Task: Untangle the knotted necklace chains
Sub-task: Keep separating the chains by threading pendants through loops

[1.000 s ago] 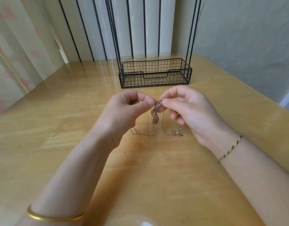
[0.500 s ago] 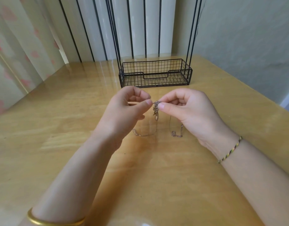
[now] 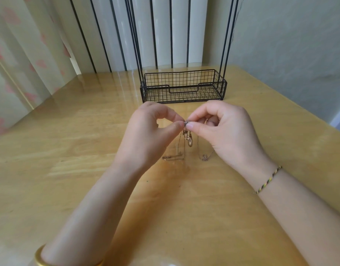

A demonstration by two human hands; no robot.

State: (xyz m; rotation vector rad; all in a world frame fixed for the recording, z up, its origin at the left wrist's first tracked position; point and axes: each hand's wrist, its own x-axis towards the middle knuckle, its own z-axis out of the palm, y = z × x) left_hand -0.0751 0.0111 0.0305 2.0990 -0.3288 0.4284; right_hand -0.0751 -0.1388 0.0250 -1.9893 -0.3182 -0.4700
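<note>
Your left hand [image 3: 150, 131] pinches the knot [image 3: 186, 123] of the necklace chains [image 3: 181, 143] between thumb and forefinger from one side. Your right hand [image 3: 223, 131] does the same from the other side, fingertips almost touching.

The knot is held up over the middle of the worktop [image 3: 69, 150], on the near side of the wire basket [image 3: 184, 87] that sits at the far edge.

The raised hold looks deliberate. The gold pendant [image 3: 189, 142] hangs under the knot and the loose strands drop straight, with the tails [image 3: 173, 157] resting on the worktop. The weight likely keeps the strands apart so you can read the crossings.

My read is that the knot is not yet open. I can't tell the strand count, they're too fine. No brand, label or writing is readable anywhere.
</note>
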